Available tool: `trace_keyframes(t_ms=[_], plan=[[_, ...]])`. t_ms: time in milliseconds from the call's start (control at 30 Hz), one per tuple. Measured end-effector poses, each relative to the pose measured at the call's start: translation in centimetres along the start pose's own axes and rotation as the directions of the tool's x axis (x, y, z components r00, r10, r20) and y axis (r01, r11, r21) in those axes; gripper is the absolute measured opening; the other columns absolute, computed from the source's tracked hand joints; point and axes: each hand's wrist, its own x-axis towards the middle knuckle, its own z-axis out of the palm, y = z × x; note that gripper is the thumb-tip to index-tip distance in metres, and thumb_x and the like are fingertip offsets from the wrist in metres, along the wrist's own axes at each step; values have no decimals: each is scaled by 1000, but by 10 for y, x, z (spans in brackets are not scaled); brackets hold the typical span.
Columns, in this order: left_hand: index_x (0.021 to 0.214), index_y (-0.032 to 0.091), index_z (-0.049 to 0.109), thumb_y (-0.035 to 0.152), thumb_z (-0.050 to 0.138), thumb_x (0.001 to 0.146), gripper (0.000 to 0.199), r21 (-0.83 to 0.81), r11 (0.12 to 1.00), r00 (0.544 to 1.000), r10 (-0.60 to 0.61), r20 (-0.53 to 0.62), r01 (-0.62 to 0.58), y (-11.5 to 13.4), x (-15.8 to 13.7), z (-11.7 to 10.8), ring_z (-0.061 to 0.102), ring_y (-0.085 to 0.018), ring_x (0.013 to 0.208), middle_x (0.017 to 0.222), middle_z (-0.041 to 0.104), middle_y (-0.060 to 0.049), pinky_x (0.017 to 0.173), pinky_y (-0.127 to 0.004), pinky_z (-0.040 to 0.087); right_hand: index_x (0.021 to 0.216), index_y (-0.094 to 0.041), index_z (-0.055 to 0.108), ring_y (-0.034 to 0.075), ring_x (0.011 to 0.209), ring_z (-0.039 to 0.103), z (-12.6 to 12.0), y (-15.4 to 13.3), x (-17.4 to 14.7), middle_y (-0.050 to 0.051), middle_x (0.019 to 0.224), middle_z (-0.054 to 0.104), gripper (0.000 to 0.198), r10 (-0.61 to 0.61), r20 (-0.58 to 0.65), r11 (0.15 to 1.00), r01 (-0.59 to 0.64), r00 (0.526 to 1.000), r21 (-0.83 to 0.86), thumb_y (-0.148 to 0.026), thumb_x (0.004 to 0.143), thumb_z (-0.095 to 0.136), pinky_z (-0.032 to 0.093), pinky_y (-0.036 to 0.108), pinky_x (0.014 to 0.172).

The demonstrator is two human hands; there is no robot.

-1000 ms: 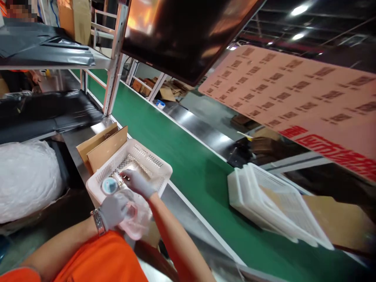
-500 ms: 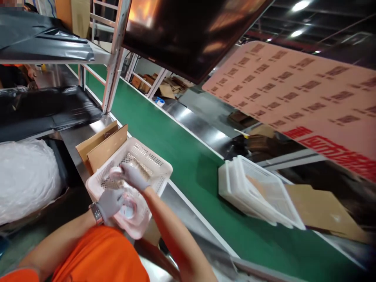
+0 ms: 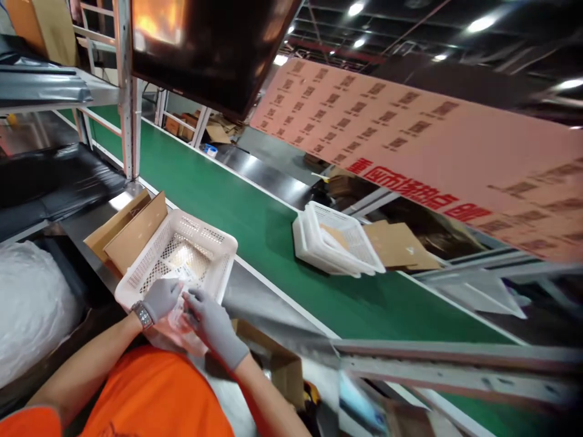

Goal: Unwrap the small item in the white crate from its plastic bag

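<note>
Grey-gloved left hand (image 3: pixel 160 297) and right hand (image 3: pixel 210 321) both pinch clear bag (image 3: pixel 182 312) over white basket (image 3: pixel 150 267) rim

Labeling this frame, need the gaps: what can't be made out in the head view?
- Item in the clear bag: covered by left hand and right hand, blurred.
- Contents of the white basket: glare on its mesh floor.
- Red print on the pink cardboard sheet: upside down, motion-blurred.
- Second basket on the green belt: too small.

Ahead of the left hand (image 3: pixel 160 297): basket wall (image 3: pixel 136 276), cardboard flaps (image 3: pixel 136 230); rightward past the right hand (image 3: pixel 212 321), steel ledge (image 3: pixel 264 297) unobstructed
</note>
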Motion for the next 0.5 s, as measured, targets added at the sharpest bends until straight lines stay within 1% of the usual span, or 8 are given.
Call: trace_keyframes(t_ms=[67,133,200,233,267,333,400,500], plan=[[74,23,61,31,51,112,40,-4,1000,1000,6,5,-6,6,0,-1,65,-22,76,74,71,-6,72,-35,38,154,-21,78,38,140,79,6,-1,-7,21,161,77,51,14,-121,999,-17,993,-28,-17,102,75,70,46,106],[73,24,60,32,49,112,41,-26,999,999,38,2,-38,14,-2,1,63,-21,72,69,67,-4,69,-34,39,145,-21,81,34,134,80,11,-3,-22,19,149,82,40,-25,-224,1000,22,974,-17,-17,107,68,71,47,106],[79,22,68,33,50,111,39,-44,994,995,99,-1,-99,27,-5,7,69,-22,76,75,74,-6,72,-34,46,142,-21,81,33,130,79,20,-6,-39,17,144,82,35,-77,-308,996,89,948,26,-24,108,71,71,48,111],[86,21,74,33,50,111,36,-47,991,992,129,2,-129,35,-8,11,74,-24,82,84,81,-8,77,-35,51,145,-19,78,34,132,78,25,-8,-46,18,147,81,41,-79,-351,994,101,933,45,-29,105,77,70,50,113],[96,20,80,33,51,111,35,-45,987,988,156,9,-155,45,-11,16,80,-26,91,95,87,-11,83,-36,56,150,-17,75,36,136,77,30,-9,-51,20,151,79,53,-52,-397,995,82,917,58,-33,100,83,70,52,116],[120,19,87,33,51,112,40,-25,979,978,205,38,-204,68,-20,30,85,-30,106,114,92,-16,94,-39,62,159,-13,68,40,140,76,36,-8,-61,25,157,75,71,57,-501,997,-19,864,80,-29,93,86,71,54,114],[141,19,86,34,50,113,47,15,961,957,273,100,-276,95,-29,47,87,-32,109,123,92,-19,95,-42,65,162,-13,65,38,135,79,35,0,-73,27,155,75,67,168,-592,985,-107,788,137,-22,96,77,74,50,107],[161,20,78,35,50,115,56,62,910,897,390,210,-410,137,-40,84,88,-34,109,126,92,-19,96,-45,68,156,-17,69,31,122,84,23,26,-107,24,155,75,50,283,-664,951,-112,692,289,-22,106,64,74,40,97]])
